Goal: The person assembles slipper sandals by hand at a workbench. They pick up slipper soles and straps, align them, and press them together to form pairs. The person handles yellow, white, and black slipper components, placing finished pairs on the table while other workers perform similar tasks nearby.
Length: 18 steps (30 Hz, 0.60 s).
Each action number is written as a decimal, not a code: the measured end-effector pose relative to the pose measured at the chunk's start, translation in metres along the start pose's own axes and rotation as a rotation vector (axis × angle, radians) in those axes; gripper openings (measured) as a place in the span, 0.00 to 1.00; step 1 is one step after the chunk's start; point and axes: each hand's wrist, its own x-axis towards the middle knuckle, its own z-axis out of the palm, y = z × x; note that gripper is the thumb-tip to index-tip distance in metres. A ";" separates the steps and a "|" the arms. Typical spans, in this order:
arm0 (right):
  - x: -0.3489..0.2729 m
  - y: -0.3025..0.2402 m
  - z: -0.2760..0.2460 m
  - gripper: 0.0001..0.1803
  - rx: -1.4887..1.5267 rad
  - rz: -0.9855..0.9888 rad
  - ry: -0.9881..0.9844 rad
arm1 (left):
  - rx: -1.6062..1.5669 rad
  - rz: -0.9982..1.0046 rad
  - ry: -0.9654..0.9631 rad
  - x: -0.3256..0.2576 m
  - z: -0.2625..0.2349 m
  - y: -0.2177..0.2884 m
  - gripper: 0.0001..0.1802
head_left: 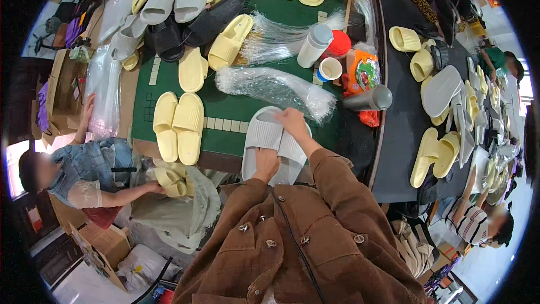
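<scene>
A: Starting from the largest, seeing what?

B: Looking down on a green-topped table (222,104) across the middle, and on a black-topped table (394,146) just to its right.

A: Anyone close by?

B: Can make out a co-worker (104,169) in blue denim at the left, with one hand at some yellow slippers (175,184) below the green top.

A: And coming down in size?

B: Spotting a long, wrinkled bundle of clear plastic bags (275,87) on the green top, stretched crosswise just beyond the grey slippers (288,155).

A: Placed how?

B: Set side by side at the near edge, straps up, toes pointing away, reaching past the edge at the heel. Flanked on the left by a yellow pair (187,126) at the same edge.

A: Doing what with the left hand (266,164)?

B: Reaching into the foot opening of the left slipper (257,129), hidden at the fingertips. Cannot tell how far open, or whether gripping.

A: With the right hand (292,124)?

B: Bent at the fingers, mostly curled in, placed at the toe end of the right slipper (287,163). Cannot tell whether pinching it.

A: Smallest of all?

B: Noting a paper cup (329,70), near the bags.
</scene>
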 end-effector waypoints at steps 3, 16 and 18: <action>0.002 0.008 0.005 0.16 0.097 -0.060 0.012 | 0.063 -0.052 -0.211 0.004 -0.004 0.001 0.19; -0.048 -0.016 -0.030 0.07 0.432 -0.104 0.112 | -0.304 0.167 0.105 -0.016 -0.050 0.007 0.13; -0.059 -0.016 -0.032 0.07 0.471 -0.165 0.046 | -0.499 0.089 0.025 -0.027 -0.044 -0.008 0.13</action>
